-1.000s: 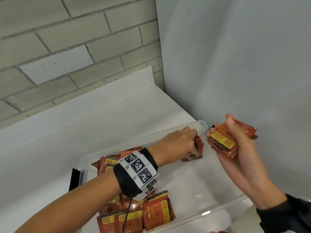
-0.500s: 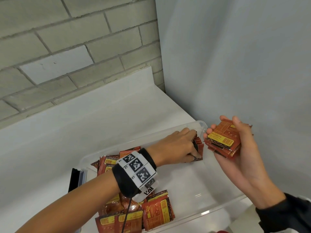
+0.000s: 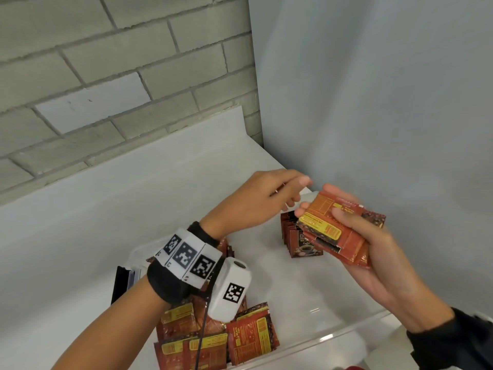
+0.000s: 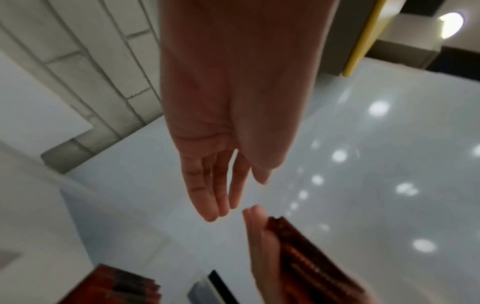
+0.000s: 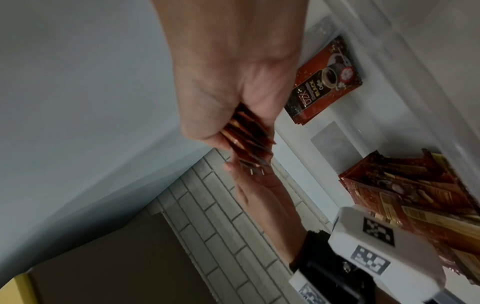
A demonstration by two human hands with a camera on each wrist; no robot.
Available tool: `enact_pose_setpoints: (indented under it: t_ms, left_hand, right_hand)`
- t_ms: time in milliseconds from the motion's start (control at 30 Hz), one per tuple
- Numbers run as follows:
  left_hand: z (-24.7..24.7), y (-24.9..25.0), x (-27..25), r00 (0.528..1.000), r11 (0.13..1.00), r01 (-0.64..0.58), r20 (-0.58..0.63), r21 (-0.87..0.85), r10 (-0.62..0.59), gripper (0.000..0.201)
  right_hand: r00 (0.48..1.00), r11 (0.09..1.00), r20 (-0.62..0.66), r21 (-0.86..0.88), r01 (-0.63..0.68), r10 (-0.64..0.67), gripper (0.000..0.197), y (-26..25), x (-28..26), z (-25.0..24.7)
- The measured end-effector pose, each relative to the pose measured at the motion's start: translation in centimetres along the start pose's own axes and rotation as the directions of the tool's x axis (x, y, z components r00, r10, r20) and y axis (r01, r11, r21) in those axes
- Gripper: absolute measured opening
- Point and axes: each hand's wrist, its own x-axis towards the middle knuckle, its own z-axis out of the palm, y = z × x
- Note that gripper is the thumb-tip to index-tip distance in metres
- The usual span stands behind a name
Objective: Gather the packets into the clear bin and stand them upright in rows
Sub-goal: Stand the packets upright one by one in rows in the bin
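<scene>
Several loose coffee sachets [image 3: 213, 340] lie flat in the near end of the clear bin [image 3: 333, 336]; you can't count them exactly. Your right hand [image 3: 373, 252] clamps a fanned stack of sachets [image 3: 336, 231], light, slick and floppy, so pinch each by its edge. Your left hand [image 3: 256, 204], fingers relaxed and empty, reaches toward it. Beyond, one short upright row [image 3: 298, 239] stands in the bin's far end.

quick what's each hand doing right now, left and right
Left hand: open, fingers relaxed, holding nothing.
Right hand: holding a stack of packets.
</scene>
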Motion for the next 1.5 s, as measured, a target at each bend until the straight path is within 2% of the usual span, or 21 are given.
enact_pose_setpoints:
  t_ms: [167,300,367,433,500,567,633,733,800,933,1100,1200,1333,1500]
  left_hand:
    - [0.0,0.8,-0.4,0.991,0.973,0.101,0.112,-0.205,-0.080,0.035]
    - [-0.4,0.9,-0.4,0.989,0.935,0.143,0.067,-0.324,-0.129,0.036]
    - [-0.9,1.2,-0.5,0.993,0.923,0.108,-0.003,-0.370,-0.117,0.031]
    - [-1.4,1.7,-0.7,0.997,0.909,0.045,-0.039,-0.414,-0.067,0.024]
    - [-1.8,2.0,-1.0,1.000,0.889,-0.008,-0.013,-0.458,0.003,0.022]
    - [-1.8,1.9,-1.3,0.997,0.885,-0.045,0.041,-0.464,0.072,0.023]
    - [-1.6,1.6,-1.5,0.990,0.898,-0.064,0.087,-0.435,0.112,0.020]
    - [-1.4,1.2,-1.6,0.987,0.927,-0.072,0.109,-0.369,0.120,0.020]
    - [-1.4,0.9,-1.6,0.987,0.935,-0.075,0.108,-0.347,0.120,0.020]
    - [-1.0,0.7,-1.8,0.993,0.924,-0.055,0.073,-0.378,0.089,0.024]
    - [-0.7,1.1,-1.7,0.999,0.926,0.019,-0.022,-0.376,-0.030,0.023]
    - [-0.6,1.5,-1.8,0.993,0.908,0.111,0.003,-0.403,-0.120,0.025]
    - [-0.5,1.7,-2.1,0.982,0.875,0.176,0.024,-0.450,-0.185,0.041]
    - [-0.1,1.3,-2.1,0.986,0.859,0.165,0.103,-0.484,-0.131,0.048]
  right_hand:
    - [1.000,0.996,0.013,-0.091,0.006,-0.005,0.041,0.1,-0.1,0.0]
    - [0.999,0.989,0.035,-0.145,-0.014,0.019,0.043,0.3,-0.1,0.0]
    - [0.998,0.987,0.044,-0.156,-0.047,0.054,0.051,0.4,-0.1,0.1]
    - [0.995,0.988,0.048,-0.136,-0.078,0.085,0.068,0.5,-0.1,0.1]
    - [0.991,0.988,0.044,-0.100,-0.120,0.125,0.088,0.5,0.1,0.0]
    - [0.986,0.986,0.056,-0.063,-0.155,0.158,0.094,0.5,0.1,-0.2]
    - [0.983,0.987,0.085,-0.025,-0.160,0.162,0.083,0.5,0.0,-0.2]
    - [0.982,0.988,0.101,-0.015,-0.156,0.157,0.043,0.2,-0.2,-0.3]
    - [0.982,0.984,0.075,-0.028,-0.174,0.176,0.029,0.0,-0.3,-0.2]
    - [0.985,0.985,0.050,-0.058,-0.162,0.165,0.034,0.0,-0.3,-0.2]
    - [0.996,0.994,0.042,-0.084,-0.072,0.075,0.039,-0.1,-0.2,-0.1]
    - [0.998,0.994,0.031,-0.094,-0.047,0.050,0.048,0.1,-0.1,-0.2]
    - [0.999,0.997,0.007,-0.065,-0.035,0.036,0.052,0.1,0.1,-0.3]
    - [1.000,0.998,-0.025,-0.053,-0.017,0.015,0.053,0.0,0.1,-0.1]
